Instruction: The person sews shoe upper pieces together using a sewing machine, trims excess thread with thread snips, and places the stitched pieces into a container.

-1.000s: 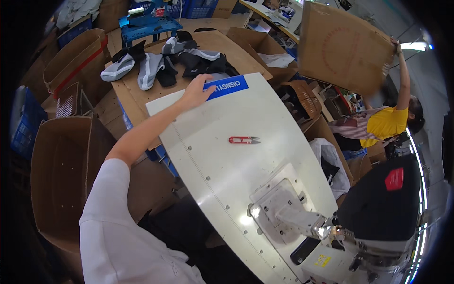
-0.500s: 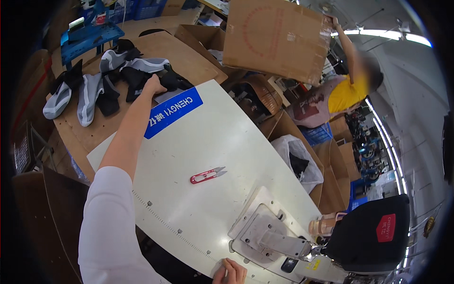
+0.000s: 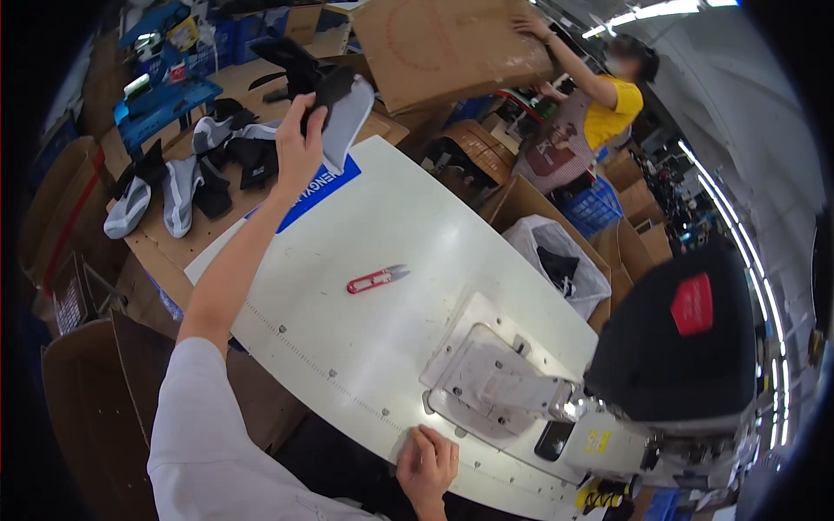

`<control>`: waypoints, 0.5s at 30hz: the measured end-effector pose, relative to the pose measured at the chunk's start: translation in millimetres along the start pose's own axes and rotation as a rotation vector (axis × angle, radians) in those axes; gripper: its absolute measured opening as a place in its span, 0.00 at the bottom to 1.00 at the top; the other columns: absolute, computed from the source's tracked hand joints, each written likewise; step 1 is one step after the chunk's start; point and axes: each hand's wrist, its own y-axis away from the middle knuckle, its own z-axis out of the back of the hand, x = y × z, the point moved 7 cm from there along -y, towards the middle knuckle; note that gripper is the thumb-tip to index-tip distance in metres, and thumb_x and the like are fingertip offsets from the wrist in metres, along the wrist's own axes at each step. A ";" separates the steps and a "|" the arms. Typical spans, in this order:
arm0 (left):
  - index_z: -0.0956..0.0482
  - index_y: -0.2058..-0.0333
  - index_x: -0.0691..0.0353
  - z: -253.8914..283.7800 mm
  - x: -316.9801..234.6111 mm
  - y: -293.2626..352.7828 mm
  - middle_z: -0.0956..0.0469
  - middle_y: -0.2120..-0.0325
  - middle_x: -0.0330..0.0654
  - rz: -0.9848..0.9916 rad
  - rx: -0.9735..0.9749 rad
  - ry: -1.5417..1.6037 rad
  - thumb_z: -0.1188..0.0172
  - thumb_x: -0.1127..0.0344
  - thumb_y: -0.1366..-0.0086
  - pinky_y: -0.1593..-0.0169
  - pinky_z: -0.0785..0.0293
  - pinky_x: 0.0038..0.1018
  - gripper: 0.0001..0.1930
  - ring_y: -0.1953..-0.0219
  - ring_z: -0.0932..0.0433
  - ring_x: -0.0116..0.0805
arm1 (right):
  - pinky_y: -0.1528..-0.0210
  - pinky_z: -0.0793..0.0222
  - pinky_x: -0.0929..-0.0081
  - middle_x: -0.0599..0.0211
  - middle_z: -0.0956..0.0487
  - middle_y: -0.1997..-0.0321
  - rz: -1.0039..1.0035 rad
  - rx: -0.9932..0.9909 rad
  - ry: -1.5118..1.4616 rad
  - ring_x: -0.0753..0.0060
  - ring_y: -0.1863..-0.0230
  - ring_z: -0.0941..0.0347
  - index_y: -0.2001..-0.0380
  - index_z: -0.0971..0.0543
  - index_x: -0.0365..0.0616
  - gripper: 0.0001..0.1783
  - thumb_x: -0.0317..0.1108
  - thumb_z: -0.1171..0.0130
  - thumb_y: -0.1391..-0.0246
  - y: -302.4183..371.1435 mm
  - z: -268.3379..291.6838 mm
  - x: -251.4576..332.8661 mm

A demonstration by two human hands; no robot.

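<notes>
A black-and-grey fabric shoe upper hangs from my left hand, which pinches it above the far corner of the white sewing table. Its black part points up and away. Similar uppers lie in a loose row on the brown board to the left. My right hand rests at the near table edge, fingers curled, with nothing visible in them. Red-handled thread snips lie mid-table, apart from both hands. The sewing machine stands right of them, near my right hand.
A black machine housing fills the right side. Beyond the table's right edge stands a carton with a white plastic bag holding black pieces. A co-worker in yellow holds a large cardboard box at the back.
My left hand has lifted a shoe upper off the board, upward and slightly right. My right hand stays at the table edge. The co-worker's box has shifted, and my view has turned a little.
</notes>
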 end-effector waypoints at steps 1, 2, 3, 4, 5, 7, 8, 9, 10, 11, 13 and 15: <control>0.26 0.59 0.68 3.1 -35.1 16.3 0.21 0.61 0.49 -0.044 0.026 0.037 0.43 0.76 0.37 0.62 0.29 0.27 0.08 0.64 0.24 0.40 | 0.57 0.31 0.69 0.65 0.20 0.58 -0.037 0.005 -0.044 0.59 0.62 0.26 0.64 0.19 0.43 0.13 0.26 0.35 0.57 -1.6 2.2 -2.1; 0.26 0.59 0.67 4.1 -69.1 37.4 0.20 0.61 0.48 -0.071 0.112 0.086 0.42 0.78 0.39 0.59 0.28 0.29 0.09 0.62 0.23 0.41 | 0.57 0.31 0.70 0.61 0.20 0.59 -0.077 0.016 -0.171 0.59 0.59 0.25 0.63 0.19 0.41 0.13 0.27 0.35 0.55 -4.8 5.7 -5.7; 0.26 0.59 0.66 4.1 -101.0 58.2 0.19 0.61 0.47 -0.090 0.209 0.137 0.42 0.80 0.41 0.57 0.27 0.31 0.11 0.61 0.22 0.43 | 0.56 0.31 0.69 0.59 0.21 0.57 -0.185 0.030 -0.340 0.60 0.57 0.25 0.59 0.20 0.40 0.14 0.28 0.36 0.52 -7.7 8.4 -12.8; 0.25 0.59 0.65 7.7 -150.4 79.6 0.19 0.58 0.46 -0.448 0.254 0.170 0.41 0.82 0.44 0.49 0.28 0.39 0.13 0.56 0.21 0.46 | 0.56 0.30 0.69 0.57 0.22 0.55 -0.291 -0.020 -0.536 0.61 0.55 0.25 0.56 0.21 0.39 0.16 0.30 0.36 0.49 -11.4 14.9 -20.8; 0.24 0.61 0.63 5.9 -181.9 109.3 0.20 0.56 0.46 -0.492 0.387 0.216 0.39 0.80 0.46 0.44 0.30 0.47 0.13 0.52 0.21 0.45 | 0.57 0.29 0.68 0.58 0.22 0.54 -0.359 -0.036 -0.719 0.63 0.54 0.25 0.54 0.23 0.38 0.16 0.33 0.39 0.46 -16.7 18.0 -25.8; 0.24 0.65 0.61 7.5 -234.8 170.5 0.20 0.56 0.43 -0.658 0.747 0.177 0.36 0.73 0.48 0.43 0.29 0.46 0.10 0.51 0.22 0.39 | 0.58 0.28 0.68 0.60 0.22 0.54 -0.529 -0.114 -1.157 0.67 0.54 0.25 0.51 0.25 0.37 0.18 0.37 0.44 0.40 -28.1 21.7 -38.7; 0.24 0.66 0.60 12.6 -257.7 196.9 0.20 0.55 0.41 -0.706 0.857 0.267 0.37 0.71 0.46 0.41 0.30 0.45 0.09 0.50 0.22 0.38 | 0.58 0.28 0.68 0.62 0.22 0.54 -0.623 -0.104 -1.421 0.68 0.54 0.25 0.50 0.26 0.38 0.19 0.39 0.46 0.38 -32.3 19.2 -42.0; 0.24 0.66 0.60 19.2 -276.1 217.6 0.21 0.54 0.40 -0.755 0.911 0.295 0.36 0.71 0.46 0.40 0.31 0.44 0.08 0.48 0.23 0.38 | 0.57 0.28 0.70 0.62 0.22 0.54 -0.673 -0.084 -1.519 0.70 0.55 0.25 0.49 0.27 0.37 0.19 0.37 0.46 0.38 -37.8 19.7 -45.8; 0.23 0.66 0.60 23.0 -290.7 235.7 0.21 0.53 0.40 -0.806 0.978 0.318 0.36 0.70 0.46 0.40 0.31 0.44 0.08 0.47 0.24 0.37 | 0.56 0.28 0.72 0.62 0.23 0.53 -0.681 -0.059 -1.685 0.73 0.56 0.25 0.48 0.27 0.37 0.18 0.36 0.46 0.38 -42.0 21.2 -46.2; 0.23 0.66 0.60 26.1 -299.0 243.7 0.21 0.53 0.40 -0.803 0.997 0.333 0.36 0.70 0.46 0.40 0.31 0.44 0.08 0.47 0.24 0.37 | 0.55 0.28 0.75 0.63 0.23 0.53 -0.724 -0.063 -1.439 0.77 0.55 0.26 0.47 0.29 0.35 0.17 0.31 0.48 0.37 -42.4 23.2 -54.1; 0.23 0.63 0.59 27.3 -302.2 247.3 0.22 0.51 0.39 -0.652 1.033 0.283 0.33 0.65 0.46 0.37 0.35 0.46 0.13 0.43 0.26 0.38 | 0.53 0.28 0.80 0.62 0.24 0.50 -0.737 -0.053 -1.305 0.78 0.51 0.27 0.45 0.29 0.34 0.19 0.25 0.46 0.39 -39.0 26.6 -59.9; 0.23 0.59 0.59 32.6 -303.6 242.6 0.23 0.49 0.40 -0.555 1.017 0.266 0.31 0.62 0.47 0.36 0.37 0.46 0.17 0.41 0.28 0.39 | 0.52 0.29 0.81 0.61 0.24 0.48 -0.752 -0.126 -1.348 0.78 0.49 0.27 0.45 0.28 0.34 0.19 0.24 0.45 0.40 -31.3 31.8 -65.6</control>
